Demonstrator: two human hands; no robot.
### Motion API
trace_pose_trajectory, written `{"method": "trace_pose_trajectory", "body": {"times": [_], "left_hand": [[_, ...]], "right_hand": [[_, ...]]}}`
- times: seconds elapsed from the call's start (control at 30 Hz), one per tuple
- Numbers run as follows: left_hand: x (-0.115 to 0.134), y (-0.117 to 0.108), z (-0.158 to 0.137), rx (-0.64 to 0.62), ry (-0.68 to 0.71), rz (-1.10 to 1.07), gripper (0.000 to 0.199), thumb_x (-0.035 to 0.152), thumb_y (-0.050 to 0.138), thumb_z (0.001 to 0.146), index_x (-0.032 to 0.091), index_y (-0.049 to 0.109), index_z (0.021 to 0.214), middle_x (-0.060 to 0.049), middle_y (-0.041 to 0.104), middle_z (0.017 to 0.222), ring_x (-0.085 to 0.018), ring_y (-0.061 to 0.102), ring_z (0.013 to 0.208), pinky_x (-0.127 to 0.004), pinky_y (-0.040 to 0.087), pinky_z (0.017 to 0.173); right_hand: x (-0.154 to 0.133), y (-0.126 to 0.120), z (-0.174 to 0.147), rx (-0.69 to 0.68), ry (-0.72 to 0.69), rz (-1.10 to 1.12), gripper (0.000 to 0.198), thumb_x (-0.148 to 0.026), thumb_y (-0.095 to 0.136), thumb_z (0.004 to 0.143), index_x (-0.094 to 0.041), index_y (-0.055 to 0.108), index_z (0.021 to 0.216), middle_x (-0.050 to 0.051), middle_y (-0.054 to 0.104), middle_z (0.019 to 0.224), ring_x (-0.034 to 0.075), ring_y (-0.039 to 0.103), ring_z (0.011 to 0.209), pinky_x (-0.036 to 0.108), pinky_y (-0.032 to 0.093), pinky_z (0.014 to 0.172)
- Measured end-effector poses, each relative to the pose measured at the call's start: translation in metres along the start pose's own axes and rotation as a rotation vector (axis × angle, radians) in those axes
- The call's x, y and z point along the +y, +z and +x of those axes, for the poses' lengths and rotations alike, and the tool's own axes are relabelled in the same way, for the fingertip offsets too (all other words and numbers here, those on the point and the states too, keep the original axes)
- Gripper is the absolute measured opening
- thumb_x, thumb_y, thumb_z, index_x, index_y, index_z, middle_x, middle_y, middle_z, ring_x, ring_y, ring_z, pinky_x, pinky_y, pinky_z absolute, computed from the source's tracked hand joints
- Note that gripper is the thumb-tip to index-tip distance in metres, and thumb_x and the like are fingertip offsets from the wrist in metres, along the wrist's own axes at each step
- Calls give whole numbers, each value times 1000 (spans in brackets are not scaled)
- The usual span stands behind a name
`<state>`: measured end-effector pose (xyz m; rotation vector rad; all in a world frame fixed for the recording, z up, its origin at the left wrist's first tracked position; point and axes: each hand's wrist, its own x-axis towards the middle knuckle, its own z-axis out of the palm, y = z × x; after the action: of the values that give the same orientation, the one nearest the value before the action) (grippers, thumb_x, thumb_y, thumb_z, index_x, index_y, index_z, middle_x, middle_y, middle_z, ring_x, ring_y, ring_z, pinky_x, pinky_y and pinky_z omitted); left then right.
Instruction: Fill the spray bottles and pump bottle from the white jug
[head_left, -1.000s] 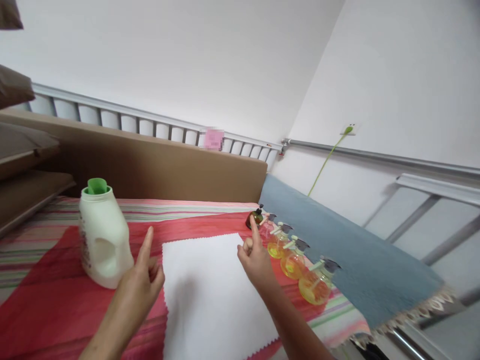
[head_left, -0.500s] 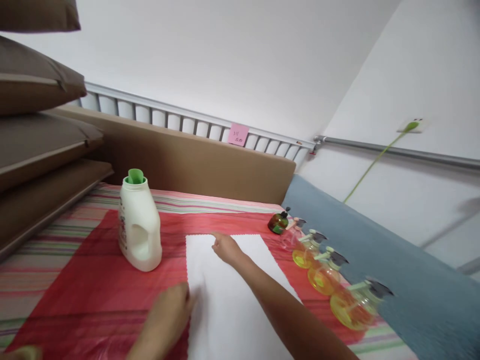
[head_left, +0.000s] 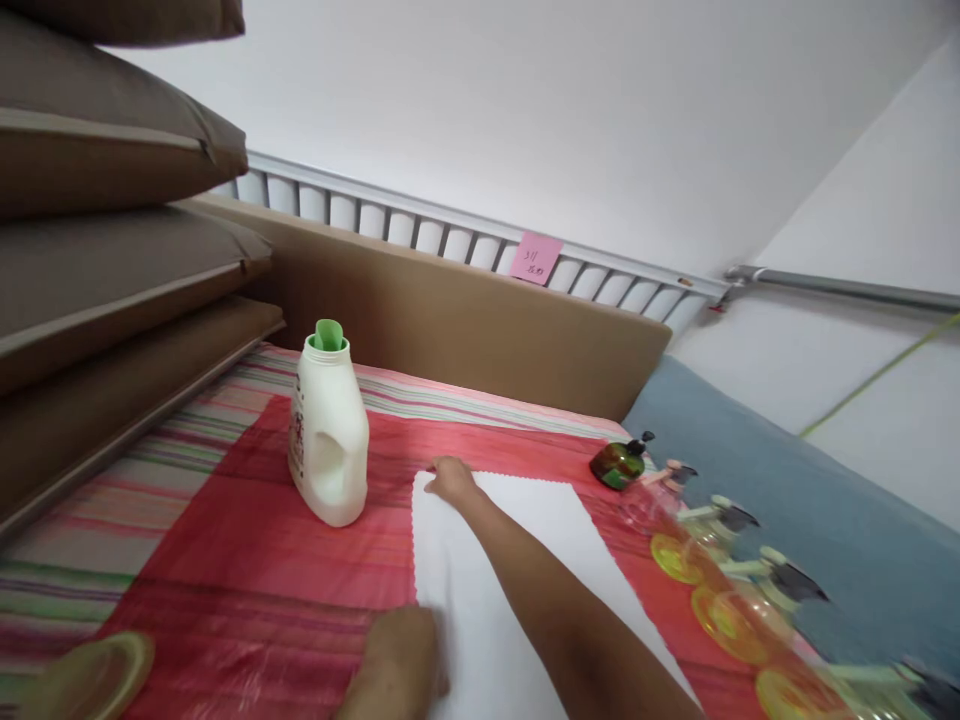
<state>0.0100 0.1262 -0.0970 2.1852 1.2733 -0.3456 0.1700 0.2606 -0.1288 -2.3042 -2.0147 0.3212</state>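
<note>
White jug (head_left: 328, 415), 10 o'clock of the white cloth (head_left: 555, 520), stood upright; side print illegible. Left hand (head_left: 397, 660), 8 o'clock, blurred by the edge, grip could not be told. Right hand (head_left: 451, 482) was at the 11 o'clock corner, fingers bent, probably to steady it; pinch unclear. Pink note (head_left: 536, 257), 12 o'clock: handwritten, maybe "311", rest unreadable. Pump bottles (head_left: 731, 615), 1 to 4 o'clock, stood in line, likely for room

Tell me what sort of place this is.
Probably a room in a home: there's what looks like a white radiator, a striped cloth and, at the left, stacked brown cushions.
</note>
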Motion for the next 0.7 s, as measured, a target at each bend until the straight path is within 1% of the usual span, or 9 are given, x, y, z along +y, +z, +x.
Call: {"method": "trace_pose_trajectory", "body": {"times": [0.1, 0.2, 0.3, 0.4, 0.43, 0.47, 0.57, 0.63, 0.7], "left_hand": [[2, 1, -3, 3, 17, 7, 28, 17, 63, 60, 8, 70, 86, -22, 69, 91, -36, 65, 87, -42, 50, 72], [-2, 9, -4, 80, 43, 4, 34, 15, 60, 61, 10, 65, 93, -20, 69, 93, -36, 65, 87, -43, 49, 72], [-8, 23, 0, 260, 49, -102, 40, 16, 61, 60, 14, 57, 99, -15, 67, 98, -31, 64, 89, -38, 47, 73], [-11, 43, 9, 458, 111, -383, 43, 21, 62, 61, 16, 52, 102, -12, 62, 106, -25, 60, 96, -31, 44, 78], [-10, 51, 12, 460, 155, -506, 43, 23, 63, 61, 16, 52, 102, -11, 63, 106, -23, 59, 95, -29, 43, 78], [-9, 58, 14, 420, 219, -627, 39, 25, 62, 62, 16, 54, 100, -8, 64, 102, -22, 59, 92, -27, 44, 77], [-4, 73, 16, 201, 377, -893, 25, 36, 60, 65, 14, 62, 76, -2, 66, 72, -20, 59, 70, -26, 44, 64], [-3, 64, 9, 161, 407, -994, 31, 44, 62, 62, 14, 62, 66, -1, 63, 60, -18, 56, 62, -27, 44, 60], [-5, 33, -5, 220, 421, -1033, 38, 50, 67, 56, 13, 64, 68, -2, 65, 64, -19, 58, 66, -28, 46, 65]], "right_hand": [[5, -14, -13, 44, -43, 18, 25, -34, 53, 85, -15, 57, 101, 5, 59, 105, 18, 57, 92, 40, 47, 81], [20, -44, -38, 153, -97, 54, 20, -33, 54, 84, -15, 60, 92, 4, 61, 97, 18, 56, 92, 39, 44, 82], [40, -86, -76, 276, -162, 111, 9, -24, 55, 81, -17, 62, 81, 3, 62, 87, 17, 54, 89, 31, 41, 78], [59, -128, -122, 387, -238, 159, 9, -15, 54, 79, -19, 62, 77, 2, 63, 83, 15, 53, 86, 25, 38, 76], [64, -141, -138, 422, -260, 170, 9, -14, 54, 79, -19, 62, 76, 1, 63, 83, 15, 53, 85, 25, 38, 76], [69, -153, -153, 455, -277, 179, 10, -13, 54, 78, -19, 62, 75, 1, 64, 82, 15, 53, 84, 25, 37, 76], [80, -187, -194, 561, -296, 200, 9, -12, 55, 77, -19, 61, 73, 1, 63, 79, 16, 52, 81, 26, 36, 74], [86, -211, -221, 634, -282, 215, 9, -14, 55, 78, -19, 61, 74, 1, 62, 78, 16, 51, 80, 26, 36, 72], [89, -236, -249, 725, -261, 242, 8, -16, 53, 79, -20, 60, 76, 0, 61, 79, 15, 50, 80, 26, 35, 72]]}}
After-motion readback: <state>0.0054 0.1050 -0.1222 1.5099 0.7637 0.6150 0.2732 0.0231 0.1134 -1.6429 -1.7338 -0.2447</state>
